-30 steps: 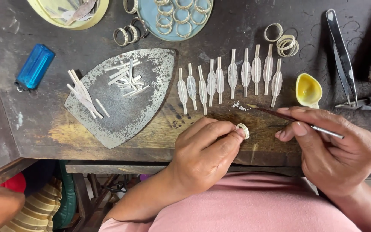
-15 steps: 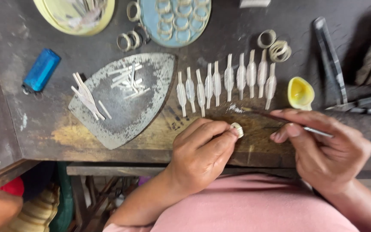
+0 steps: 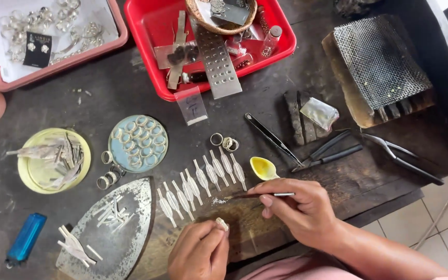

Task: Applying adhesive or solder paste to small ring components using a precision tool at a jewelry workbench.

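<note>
My left hand pinches a small pale silver piece between thumb and fingers, low over the worn wooden bench. My right hand grips a thin brush whose tip points left toward the bench near a speck of white powder. Just above lies a slanted row of several leaf-shaped silver pieces. A small yellow spoon-like cup sits right beside my right hand.
An iron-shaped metal plate carries silver strips. Also here: a blue lighter, a yellow dish, a blue dish of rings, loose rings, tweezers, pliers, a red tray, a pink tray, a mesh block.
The camera has tilted up and rotated, bringing the trays and mesh block into view. Both hands keep their holds, the left on the small piece, the right on the brush.
</note>
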